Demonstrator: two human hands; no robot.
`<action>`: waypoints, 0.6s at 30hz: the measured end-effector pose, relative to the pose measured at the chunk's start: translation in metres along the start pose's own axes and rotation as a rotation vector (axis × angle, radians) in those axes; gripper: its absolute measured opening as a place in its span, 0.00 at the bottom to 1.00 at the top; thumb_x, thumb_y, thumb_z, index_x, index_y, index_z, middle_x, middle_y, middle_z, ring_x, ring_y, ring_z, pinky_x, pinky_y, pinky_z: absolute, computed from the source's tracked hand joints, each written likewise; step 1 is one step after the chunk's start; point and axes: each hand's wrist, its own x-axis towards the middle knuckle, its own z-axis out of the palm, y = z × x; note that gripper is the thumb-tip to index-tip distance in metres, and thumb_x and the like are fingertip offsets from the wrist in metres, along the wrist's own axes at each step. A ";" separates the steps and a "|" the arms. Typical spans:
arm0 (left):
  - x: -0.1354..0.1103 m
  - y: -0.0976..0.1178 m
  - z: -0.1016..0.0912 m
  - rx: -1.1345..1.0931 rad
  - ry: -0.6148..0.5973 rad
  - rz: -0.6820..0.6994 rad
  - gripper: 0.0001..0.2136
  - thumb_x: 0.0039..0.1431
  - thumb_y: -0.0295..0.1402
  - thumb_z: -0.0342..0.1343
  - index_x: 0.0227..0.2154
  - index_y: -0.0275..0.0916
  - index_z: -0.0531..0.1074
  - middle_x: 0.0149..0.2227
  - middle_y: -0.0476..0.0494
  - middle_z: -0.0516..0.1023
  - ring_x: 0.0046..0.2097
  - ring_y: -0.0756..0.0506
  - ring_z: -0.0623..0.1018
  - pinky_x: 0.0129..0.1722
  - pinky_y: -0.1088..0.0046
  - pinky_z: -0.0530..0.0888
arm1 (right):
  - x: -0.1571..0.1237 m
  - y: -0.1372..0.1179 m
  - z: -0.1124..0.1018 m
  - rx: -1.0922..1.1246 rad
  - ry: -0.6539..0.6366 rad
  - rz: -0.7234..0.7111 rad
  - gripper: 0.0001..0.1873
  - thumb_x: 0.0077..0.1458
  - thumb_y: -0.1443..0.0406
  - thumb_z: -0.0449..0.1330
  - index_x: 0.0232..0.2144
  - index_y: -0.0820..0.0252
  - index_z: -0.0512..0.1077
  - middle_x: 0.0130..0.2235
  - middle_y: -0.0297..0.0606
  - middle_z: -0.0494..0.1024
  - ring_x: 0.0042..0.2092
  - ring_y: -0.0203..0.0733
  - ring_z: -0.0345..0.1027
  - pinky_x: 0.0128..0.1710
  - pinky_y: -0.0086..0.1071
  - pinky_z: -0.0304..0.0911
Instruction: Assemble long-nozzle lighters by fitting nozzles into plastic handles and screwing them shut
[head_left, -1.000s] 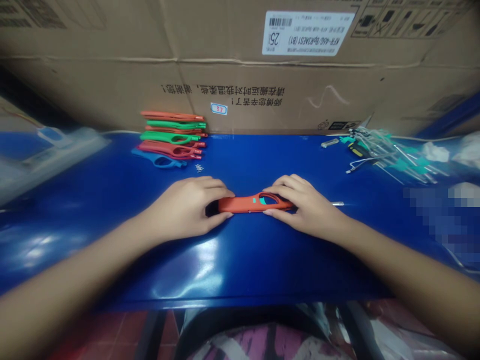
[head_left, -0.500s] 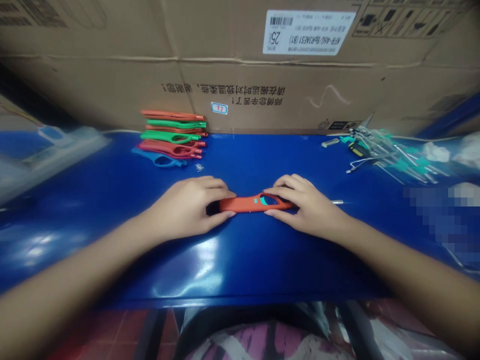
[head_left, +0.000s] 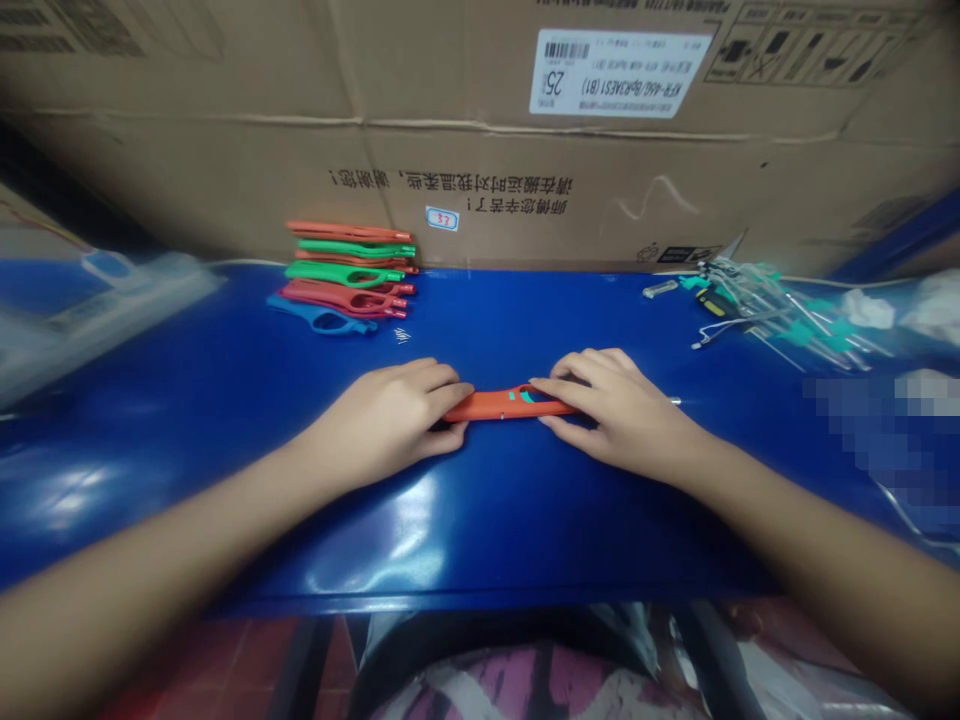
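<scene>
An orange long-neck lighter (head_left: 491,405) lies crosswise low over the table in the middle of the head view. Its teal trigger shows in the oval opening, and a metal tip (head_left: 676,401) sticks out past my right hand. My left hand (head_left: 394,415) grips the lighter's left end between thumb and fingers, hiding that end. Around the trigger end, my right hand (head_left: 626,415) pinches it the same way and covers most of the neck. I cannot tell whether the lighter touches the table.
Behind my left hand lies a row of orange, green, red and blue lighter shells (head_left: 345,285), with tiny metal pieces (head_left: 401,336) nearby. Metal rods with teal parts (head_left: 806,315) are heaped at the right. A cardboard sheet (head_left: 480,235) stands along the back of the blue table (head_left: 487,530).
The orange lighter has rolled a little, so its trigger opening looks narrower and more of its side edge shows. Both hands have kept their hold on it.
</scene>
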 end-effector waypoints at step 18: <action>0.003 0.003 -0.002 -0.093 0.055 0.003 0.16 0.73 0.39 0.45 0.44 0.34 0.74 0.37 0.41 0.78 0.38 0.43 0.78 0.38 0.67 0.74 | -0.001 0.000 -0.008 0.096 0.109 0.016 0.04 0.66 0.65 0.58 0.38 0.60 0.70 0.37 0.37 0.79 0.38 0.42 0.71 0.50 0.40 0.57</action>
